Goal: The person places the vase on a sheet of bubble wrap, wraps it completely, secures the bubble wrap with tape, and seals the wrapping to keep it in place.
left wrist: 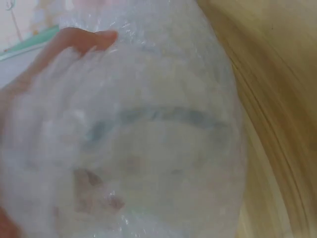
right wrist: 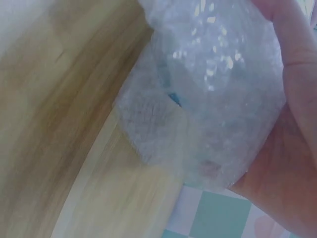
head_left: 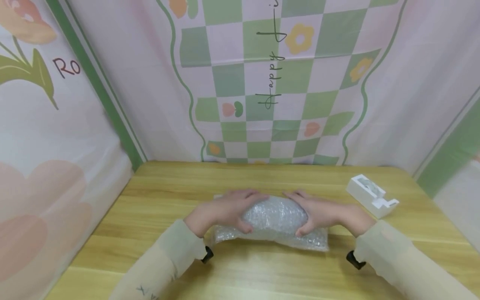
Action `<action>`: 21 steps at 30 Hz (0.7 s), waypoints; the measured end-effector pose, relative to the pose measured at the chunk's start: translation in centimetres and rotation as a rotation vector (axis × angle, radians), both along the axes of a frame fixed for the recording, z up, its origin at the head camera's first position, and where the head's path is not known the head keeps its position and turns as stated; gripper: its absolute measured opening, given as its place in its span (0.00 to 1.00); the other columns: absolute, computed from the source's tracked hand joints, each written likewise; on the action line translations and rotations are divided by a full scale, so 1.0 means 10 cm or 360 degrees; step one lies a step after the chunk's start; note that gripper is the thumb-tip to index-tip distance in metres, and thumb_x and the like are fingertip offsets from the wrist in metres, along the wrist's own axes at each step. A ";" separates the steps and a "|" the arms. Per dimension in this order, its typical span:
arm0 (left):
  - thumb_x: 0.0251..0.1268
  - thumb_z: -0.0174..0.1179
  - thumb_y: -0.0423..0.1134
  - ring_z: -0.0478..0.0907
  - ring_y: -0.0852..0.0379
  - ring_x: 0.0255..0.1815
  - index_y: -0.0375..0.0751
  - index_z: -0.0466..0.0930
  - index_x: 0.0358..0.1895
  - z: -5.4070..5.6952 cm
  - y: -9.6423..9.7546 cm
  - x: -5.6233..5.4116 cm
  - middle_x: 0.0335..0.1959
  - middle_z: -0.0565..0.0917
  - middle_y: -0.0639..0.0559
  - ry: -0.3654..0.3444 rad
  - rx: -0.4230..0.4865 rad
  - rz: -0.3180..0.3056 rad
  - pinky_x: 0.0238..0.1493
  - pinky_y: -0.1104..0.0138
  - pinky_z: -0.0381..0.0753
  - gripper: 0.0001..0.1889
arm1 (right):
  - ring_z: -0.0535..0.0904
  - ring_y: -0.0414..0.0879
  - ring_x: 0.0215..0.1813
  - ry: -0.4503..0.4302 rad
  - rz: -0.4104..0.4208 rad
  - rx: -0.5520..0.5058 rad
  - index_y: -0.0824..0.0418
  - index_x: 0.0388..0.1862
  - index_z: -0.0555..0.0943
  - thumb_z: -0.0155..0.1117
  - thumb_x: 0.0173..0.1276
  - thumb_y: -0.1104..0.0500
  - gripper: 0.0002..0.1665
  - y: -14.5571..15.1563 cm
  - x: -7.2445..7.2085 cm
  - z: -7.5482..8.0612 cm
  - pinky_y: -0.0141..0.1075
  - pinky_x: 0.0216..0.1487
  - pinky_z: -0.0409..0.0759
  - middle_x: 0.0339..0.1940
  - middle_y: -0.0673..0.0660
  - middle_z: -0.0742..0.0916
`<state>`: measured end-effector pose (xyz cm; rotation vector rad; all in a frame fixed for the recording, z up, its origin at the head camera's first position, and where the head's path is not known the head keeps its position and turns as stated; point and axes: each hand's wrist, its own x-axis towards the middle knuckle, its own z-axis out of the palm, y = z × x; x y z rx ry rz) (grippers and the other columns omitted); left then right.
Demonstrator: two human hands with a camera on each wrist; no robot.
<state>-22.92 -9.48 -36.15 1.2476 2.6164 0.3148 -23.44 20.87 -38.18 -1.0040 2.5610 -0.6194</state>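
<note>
A bundle of clear bubble wrap lies across the wooden table in the head view, rounded in the middle with flatter loose ends. My left hand grips its left side, thumb at the near face and fingers over the top. On the other side my right hand holds it the same way. In the left wrist view the wrap is blurred, and a dark curved band shows through it. The right wrist view shows a small blue mark inside the wrap. What the wrap encloses cannot be made out.
A white tape dispenser with a roll in it stands on the table at the right, beyond my right forearm. Behind the table hangs a green and white checked cloth. More printed cloth hangs at both sides.
</note>
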 end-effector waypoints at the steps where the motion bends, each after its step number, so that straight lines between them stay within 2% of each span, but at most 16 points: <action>1: 0.60 0.75 0.50 0.62 0.46 0.77 0.50 0.53 0.83 -0.01 0.01 0.01 0.79 0.61 0.47 0.0003 -0.0003 0.0010 0.76 0.47 0.61 0.51 | 0.72 0.69 0.65 0.0071 0.0003 0.0014 0.71 0.80 0.54 0.82 0.51 0.43 0.69 0.00 0.01 0.00 0.66 0.63 0.73 0.70 0.72 0.70; 5: 0.54 0.77 0.57 0.62 0.46 0.77 0.50 0.52 0.83 -0.05 0.02 0.01 0.79 0.62 0.47 0.0031 0.0002 0.0045 0.75 0.46 0.61 0.56 | 0.74 0.64 0.62 0.0291 0.0019 0.0026 0.69 0.79 0.60 0.82 0.53 0.45 0.63 -0.02 0.07 0.01 0.63 0.61 0.76 0.65 0.68 0.75; 8: 0.43 0.80 0.62 0.63 0.46 0.76 0.50 0.52 0.82 -0.09 0.02 0.02 0.78 0.62 0.46 0.0069 0.0000 0.0067 0.75 0.47 0.62 0.63 | 0.73 0.66 0.64 0.0359 0.0031 0.0039 0.69 0.79 0.60 0.81 0.56 0.48 0.59 -0.03 0.13 0.01 0.64 0.63 0.74 0.66 0.69 0.75; 10: 0.39 0.82 0.62 0.63 0.46 0.76 0.51 0.52 0.82 -0.10 0.02 0.03 0.78 0.63 0.45 0.0082 -0.0004 0.0086 0.75 0.47 0.62 0.66 | 0.72 0.68 0.66 0.0395 0.0045 0.0046 0.70 0.79 0.58 0.80 0.58 0.51 0.58 -0.04 0.17 0.01 0.64 0.66 0.72 0.68 0.70 0.75; 14: 0.41 0.83 0.56 0.68 0.45 0.72 0.51 0.52 0.82 -0.12 0.03 0.03 0.77 0.64 0.44 0.0083 0.0027 0.0118 0.72 0.48 0.68 0.63 | 0.68 0.70 0.70 0.0431 0.0049 0.0048 0.72 0.79 0.55 0.77 0.62 0.54 0.57 -0.05 0.21 -0.03 0.65 0.70 0.67 0.72 0.72 0.72; 17: 0.42 0.83 0.53 0.71 0.45 0.69 0.51 0.53 0.82 -0.14 0.02 0.03 0.76 0.66 0.45 0.0073 0.0078 0.0119 0.68 0.51 0.73 0.62 | 0.67 0.70 0.72 0.0419 0.0028 0.0034 0.72 0.80 0.54 0.77 0.60 0.52 0.59 -0.06 0.20 -0.07 0.65 0.70 0.66 0.73 0.72 0.70; 21: 0.42 0.83 0.51 0.72 0.46 0.68 0.51 0.53 0.82 -0.16 0.00 0.00 0.76 0.66 0.47 0.0055 0.0129 0.0105 0.66 0.52 0.75 0.62 | 0.67 0.69 0.71 0.0392 0.0008 -0.0013 0.71 0.80 0.54 0.84 0.50 0.45 0.69 -0.07 0.18 -0.09 0.66 0.69 0.67 0.73 0.71 0.70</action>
